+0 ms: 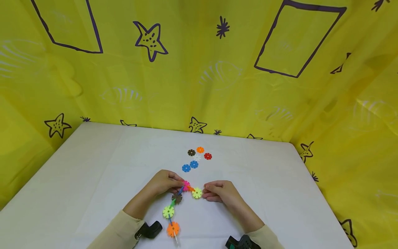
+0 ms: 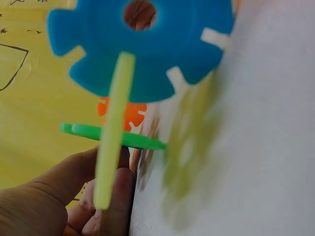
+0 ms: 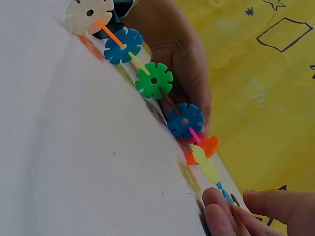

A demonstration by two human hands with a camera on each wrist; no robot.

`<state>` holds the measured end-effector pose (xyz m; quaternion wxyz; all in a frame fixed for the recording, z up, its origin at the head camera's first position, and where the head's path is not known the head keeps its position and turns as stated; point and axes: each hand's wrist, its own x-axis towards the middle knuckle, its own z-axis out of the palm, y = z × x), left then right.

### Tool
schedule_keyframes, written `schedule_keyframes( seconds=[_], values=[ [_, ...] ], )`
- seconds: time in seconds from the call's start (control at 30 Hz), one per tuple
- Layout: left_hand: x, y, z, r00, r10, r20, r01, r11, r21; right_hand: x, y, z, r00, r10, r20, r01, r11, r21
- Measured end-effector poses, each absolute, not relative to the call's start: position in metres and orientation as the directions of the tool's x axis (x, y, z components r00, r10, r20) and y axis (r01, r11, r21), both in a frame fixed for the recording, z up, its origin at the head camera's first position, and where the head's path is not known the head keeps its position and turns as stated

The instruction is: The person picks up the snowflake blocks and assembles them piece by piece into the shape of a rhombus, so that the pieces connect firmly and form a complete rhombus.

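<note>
While the left hand [image 1: 164,183] pinches the pink disc [image 1: 186,185] at the top of a chain of slotted plastic discs [image 1: 174,207], the right hand [image 1: 219,191] pinches the yellow-green disc [image 1: 197,193] at the chain's short end — both with curled fingers, both low on the white bench [image 1: 93,173]. The chain bends at the pink disc and runs back toward the person through brown, yellow-green and orange discs. In the right wrist view it hangs along the bench edge, blue and green discs [image 3: 154,80] linked on edge. Beyond the hands lie loose discs [image 1: 197,157] — brown, orange, red, white, two blue — close together. Yellow cloth with stars [image 1: 199,69] hangs behind.
</note>
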<state>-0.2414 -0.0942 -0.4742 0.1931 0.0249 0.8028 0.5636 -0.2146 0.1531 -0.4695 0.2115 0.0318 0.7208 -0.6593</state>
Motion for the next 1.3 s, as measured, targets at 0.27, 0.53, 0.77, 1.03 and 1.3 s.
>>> schedule_keyframes(
  seconds=[0.27,0.53,0.77,1.03,1.3],
  values=[
    [-0.237,-0.099,-0.474,-0.933,0.177,-0.314,-0.224,0.399,0.889,-0.235,0.151,-0.468,-0.930,-0.164,-0.328,0.296,0.194,-0.935],
    [-0.230,-0.110,-0.473,-0.935,0.168,-0.313,-0.236,0.365,0.901,-0.265,0.140,-0.463,-0.947,-0.073,-0.314,0.288,0.246,-0.925],
    [-0.218,-0.119,-0.472,-0.935,0.156,-0.318,-0.253,0.336,0.907,-0.290,0.130,-0.460,-0.961,-0.046,-0.272,0.239,0.351,-0.905],
    [-0.214,-0.124,-0.475,-0.930,0.148,-0.336,-0.269,0.346,0.899,-0.308,0.117,-0.456,-0.968,-0.012,-0.252,0.207,0.530,-0.822],
    [-0.214,-0.126,-0.475,-0.930,0.174,-0.323,-0.259,0.310,0.915,-0.310,0.105,-0.455,-0.986,0.009,-0.169,0.130,0.677,-0.724]
  ],
)
